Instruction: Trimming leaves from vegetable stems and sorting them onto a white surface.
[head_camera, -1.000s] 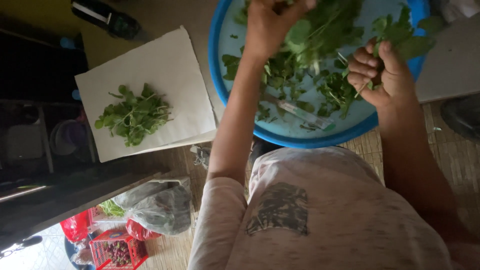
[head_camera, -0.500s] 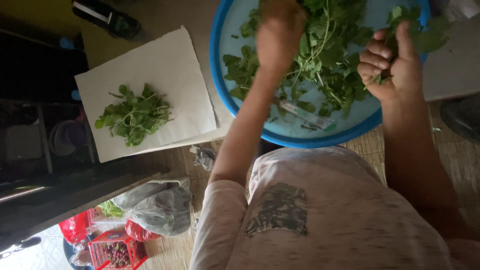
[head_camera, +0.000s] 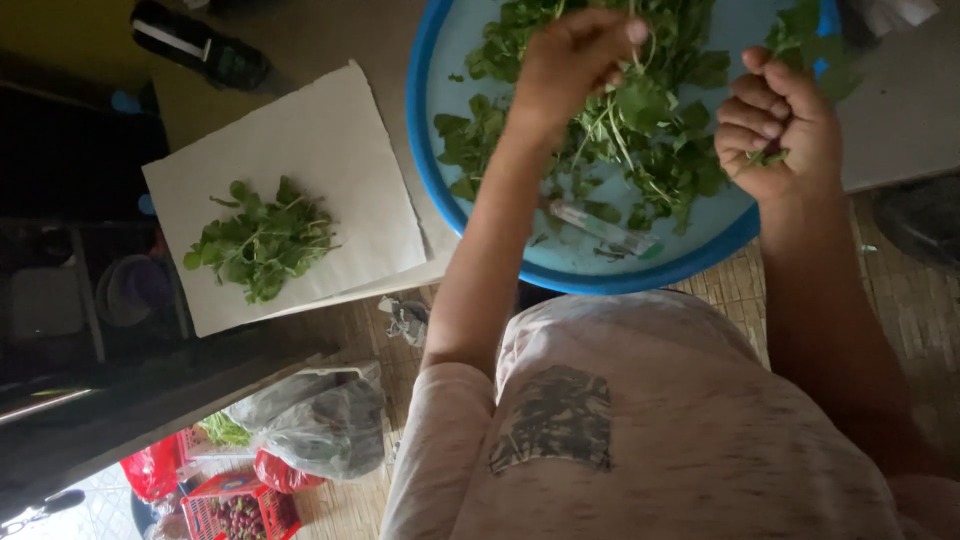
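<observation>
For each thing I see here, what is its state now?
left hand: closed on green stems over the basin
right hand: fisted around a few sprigs
blue basin: holds loose leafy greens
white paper: flat, bearing a small pile of leaves
dark bottle: lying on its side
plastic bag: crumpled, on the floor

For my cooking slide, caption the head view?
Both hands, left hand and right hand, pluck leafy greens over a blue basin.

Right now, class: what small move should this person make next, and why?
Probably carry the sprig in the left hand over to the picked leaves on the white paper. That hand pinches greens above the blue basin, where the unsorted heap lies, and the right hand grips stems.
</observation>
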